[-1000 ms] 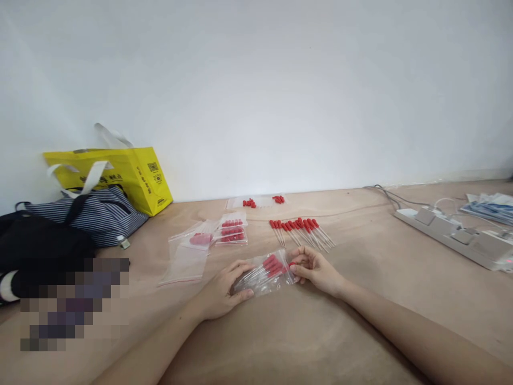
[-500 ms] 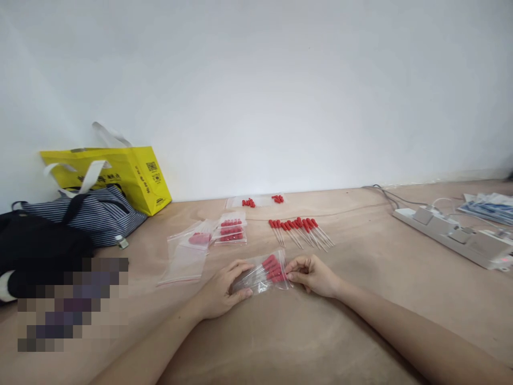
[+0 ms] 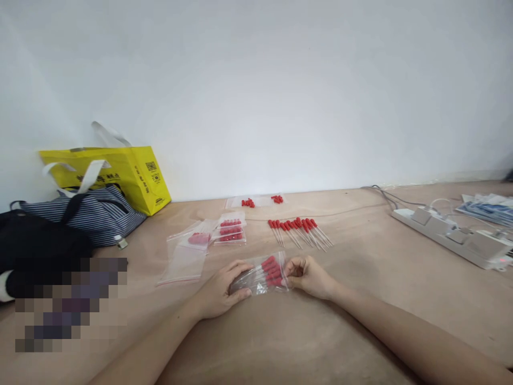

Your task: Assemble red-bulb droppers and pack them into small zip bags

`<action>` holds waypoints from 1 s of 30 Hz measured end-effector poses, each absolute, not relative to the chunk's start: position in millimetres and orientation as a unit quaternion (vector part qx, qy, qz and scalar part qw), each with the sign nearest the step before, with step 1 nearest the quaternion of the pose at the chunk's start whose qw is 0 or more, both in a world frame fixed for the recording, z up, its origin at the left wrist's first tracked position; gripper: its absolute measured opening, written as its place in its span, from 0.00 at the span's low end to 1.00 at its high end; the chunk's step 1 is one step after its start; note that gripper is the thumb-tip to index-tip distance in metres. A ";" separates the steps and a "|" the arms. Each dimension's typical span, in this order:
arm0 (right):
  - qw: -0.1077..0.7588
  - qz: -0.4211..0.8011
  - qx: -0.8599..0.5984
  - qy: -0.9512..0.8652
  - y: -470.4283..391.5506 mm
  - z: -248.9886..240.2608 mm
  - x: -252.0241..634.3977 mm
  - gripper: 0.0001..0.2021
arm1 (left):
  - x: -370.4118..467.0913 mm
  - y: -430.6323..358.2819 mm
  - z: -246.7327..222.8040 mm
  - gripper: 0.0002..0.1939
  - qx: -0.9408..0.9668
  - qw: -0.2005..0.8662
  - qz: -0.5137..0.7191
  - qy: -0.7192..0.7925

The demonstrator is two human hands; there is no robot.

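Observation:
A clear zip bag (image 3: 262, 287) lies on the table between my hands. Inside it are several droppers (image 3: 272, 270) with red bulbs and thin clear stems, the bulbs toward the right end. My left hand (image 3: 224, 289) grips the bag's left end, thumb below and fingers above. At the zip end, my right hand (image 3: 306, 277) pinches the edge beside the bulbs. Just beyond, several loose droppers (image 3: 300, 230) lie in a row with their bulbs pointing away. To the left rest filled bags (image 3: 231, 230) with red bulbs showing, overlapping a flat zip bag (image 3: 182, 262).
At the back, a clear bag (image 3: 262, 201) lies under small red pieces (image 3: 248, 203). A yellow shopping bag (image 3: 156, 184), a striped bag (image 3: 108, 214) and a black bag (image 3: 44, 240) stand left. On the right are a power strip (image 3: 449, 235) and stacked packets (image 3: 487, 206).
My right fingers have shifted slightly at the bag's zip end, and the red bulbs there lie a little more inside. My left hand stays in place.

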State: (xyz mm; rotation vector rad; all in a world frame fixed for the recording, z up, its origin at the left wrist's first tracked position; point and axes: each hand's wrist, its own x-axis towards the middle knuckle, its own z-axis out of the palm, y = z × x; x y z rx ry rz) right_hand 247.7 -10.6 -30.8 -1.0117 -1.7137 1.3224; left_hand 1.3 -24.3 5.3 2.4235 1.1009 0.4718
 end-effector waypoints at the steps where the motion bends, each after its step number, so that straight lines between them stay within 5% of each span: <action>1: 0.362 0.506 -0.389 -0.679 -10.7 -29.0 248.4 0.11 | 1.3 -24.2 5.3 0.21 0.875 0.218 0.170 0.398; 6: 0.307 0.477 -0.352 -0.745 -8.1 -22.8 259.2 0.13 | -0.2 -23.2 6.8 0.20 0.874 0.223 0.164 0.401; 10: 0.354 0.323 -0.397 -0.782 -5.7 -19.2 268.7 0.07 | -5.5 -20.9 8.5 0.21 0.868 0.238 0.145 0.411; 13: 0.364 0.230 -0.394 -0.812 -5.8 -15.0 270.1 0.16 | -9.9 -17.8 9.5 0.21 0.875 0.254 0.128 0.391; 16: 0.332 0.217 -0.338 -0.853 -6.2 -13.9 266.0 0.19 | -12.6 -12.3 8.2 0.19 0.890 0.227 0.126 0.374; 22: 0.339 0.228 -0.335 -0.849 -11.9 -21.2 251.5 0.09 | -11.9 -1.4 -1.6 0.13 0.835 0.035 0.293 0.465; 30: 0.365 0.184 -0.374 -0.833 -22.8 -21.7 232.5 0.11 | 9.9 -26.2 -1.0 0.16 0.856 0.112 0.265 0.430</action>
